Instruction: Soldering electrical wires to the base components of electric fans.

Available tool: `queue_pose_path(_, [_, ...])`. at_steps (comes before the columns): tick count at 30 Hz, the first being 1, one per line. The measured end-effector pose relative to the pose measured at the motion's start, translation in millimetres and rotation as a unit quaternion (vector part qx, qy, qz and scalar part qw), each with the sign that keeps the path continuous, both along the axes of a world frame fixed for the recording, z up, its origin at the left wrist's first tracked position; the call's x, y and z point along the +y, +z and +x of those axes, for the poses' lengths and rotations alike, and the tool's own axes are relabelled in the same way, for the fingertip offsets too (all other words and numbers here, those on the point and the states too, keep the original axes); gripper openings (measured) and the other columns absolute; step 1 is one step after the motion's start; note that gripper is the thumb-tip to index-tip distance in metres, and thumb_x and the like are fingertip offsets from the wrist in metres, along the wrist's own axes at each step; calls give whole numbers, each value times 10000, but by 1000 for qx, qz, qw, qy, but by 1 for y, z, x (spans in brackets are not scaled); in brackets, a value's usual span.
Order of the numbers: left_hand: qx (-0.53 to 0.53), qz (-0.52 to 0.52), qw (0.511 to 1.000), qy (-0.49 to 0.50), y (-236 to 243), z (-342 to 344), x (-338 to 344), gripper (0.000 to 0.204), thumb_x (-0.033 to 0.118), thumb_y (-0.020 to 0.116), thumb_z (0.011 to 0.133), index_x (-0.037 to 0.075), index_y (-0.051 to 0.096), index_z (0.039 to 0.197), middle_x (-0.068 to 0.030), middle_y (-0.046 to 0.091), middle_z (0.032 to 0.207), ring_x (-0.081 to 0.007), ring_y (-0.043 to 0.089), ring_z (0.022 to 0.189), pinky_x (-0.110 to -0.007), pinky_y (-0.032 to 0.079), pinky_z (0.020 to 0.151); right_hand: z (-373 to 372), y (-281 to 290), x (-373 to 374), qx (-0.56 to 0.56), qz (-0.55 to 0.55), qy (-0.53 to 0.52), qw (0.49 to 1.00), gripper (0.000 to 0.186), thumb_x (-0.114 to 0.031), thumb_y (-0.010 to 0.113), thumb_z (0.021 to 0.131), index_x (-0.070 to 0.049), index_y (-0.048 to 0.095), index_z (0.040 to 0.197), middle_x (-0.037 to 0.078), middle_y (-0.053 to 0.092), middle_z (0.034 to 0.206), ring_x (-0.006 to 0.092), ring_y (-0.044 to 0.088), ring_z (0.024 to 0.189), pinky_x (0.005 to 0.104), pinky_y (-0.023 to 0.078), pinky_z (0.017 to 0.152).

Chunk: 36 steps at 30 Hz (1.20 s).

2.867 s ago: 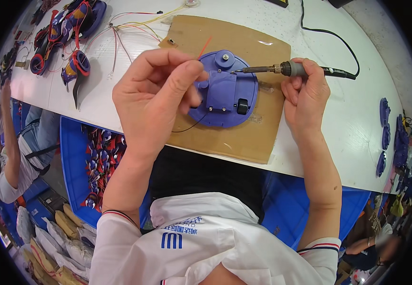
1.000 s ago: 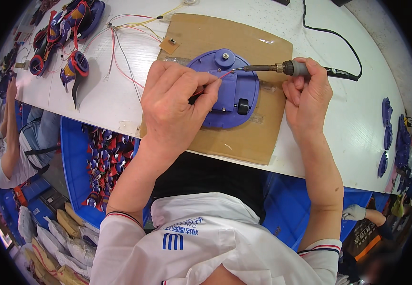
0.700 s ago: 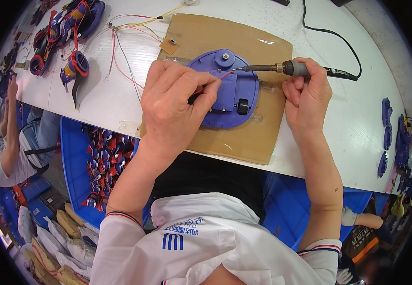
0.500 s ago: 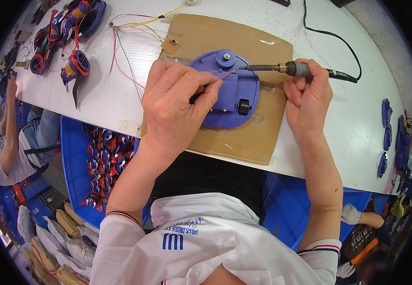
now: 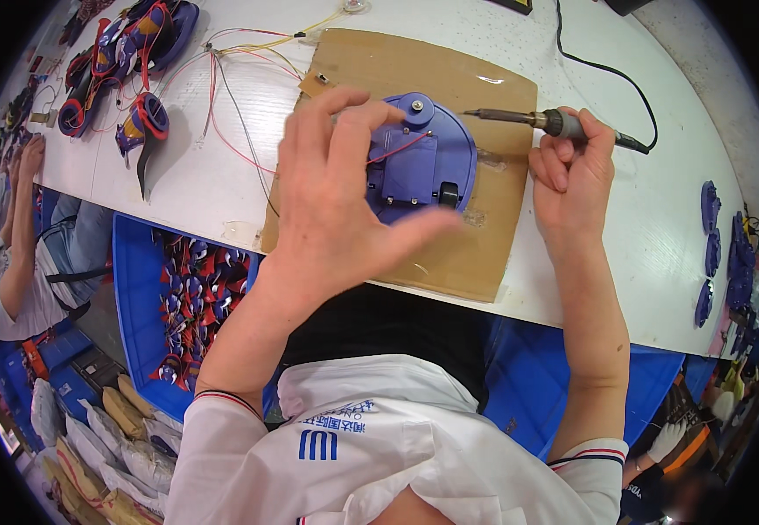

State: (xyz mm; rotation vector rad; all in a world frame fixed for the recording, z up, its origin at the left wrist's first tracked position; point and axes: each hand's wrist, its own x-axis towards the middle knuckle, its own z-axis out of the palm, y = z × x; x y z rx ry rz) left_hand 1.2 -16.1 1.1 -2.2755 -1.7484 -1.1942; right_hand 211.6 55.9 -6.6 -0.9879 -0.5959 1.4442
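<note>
A round purple plastic base (image 5: 462, 144) with a black wheel (image 5: 448, 194) and a screwed-down square cover (image 5: 410, 171) lies on a cardboard sheet (image 5: 484, 254). Across the cover runs a thin red wire (image 5: 397, 150). My left hand (image 5: 331, 197) spreads over the base's left side, fingers apart, thumb blurred, hiding that edge; whether it touches the base I cannot tell. My right hand (image 5: 572, 171) is closed round the grey grip of a soldering iron (image 5: 519, 117). The iron's tip points left, just off the base's right edge.
Red and yellow wires (image 5: 248, 44) and purple-red parts (image 5: 139, 118) lie on the white table (image 5: 213, 192) at left. The iron's black cord (image 5: 611, 66) curves behind it. Below stands a blue bin (image 5: 139, 324) of small parts. Another person (image 5: 20, 271) sits at far left.
My left hand has let go of the red wire and opened over the base. The soldering iron has pulled back right, its tip off the base.
</note>
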Motion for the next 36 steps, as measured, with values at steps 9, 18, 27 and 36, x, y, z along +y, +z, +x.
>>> queue_pose_path(9, [-206, -65, 976, 15, 14, -9, -4, 381, 163, 680, 759, 8, 582, 1092, -82, 572, 910, -249, 508, 888, -309, 431, 757, 21, 4, 5, 114, -23, 23, 993, 163, -204, 554, 904, -49, 567, 857, -50, 413, 542, 16, 222, 368, 170, 181, 364])
queue_pose_path(18, [-241, -32, 955, 171, 2, -108, -11, 355, 186, 658, 806, 36, 590, 1120, -109, 572, 962, -244, 506, 935, -302, 416, 750, 17, 2, 4, 91, -20, -6, 996, 143, -176, 557, 910, -44, 559, 854, -48, 396, 542, 16, 206, 373, 166, 182, 361])
queue_pose_path(27, [197, 62, 834, 512, -12, -165, 15, 561, 290, 744, 753, 56, 514, 1208, -159, 535, 1093, -283, 512, 976, -335, 420, 798, 14, 5, 4, 74, -33, -32, 996, 137, -169, 550, 911, -43, 562, 860, -45, 410, 546, 11, 212, 378, 160, 178, 361])
queue_pose_path(36, [17, 33, 973, 227, 3, -88, 11, 709, 490, 759, 664, 111, 521, 1215, -196, 430, 1239, -331, 477, 1058, -490, 360, 865, 14, 5, 2, 77, -25, -11, 997, 129, -170, 553, 907, -47, 566, 869, -47, 421, 549, 12, 214, 376, 163, 174, 356])
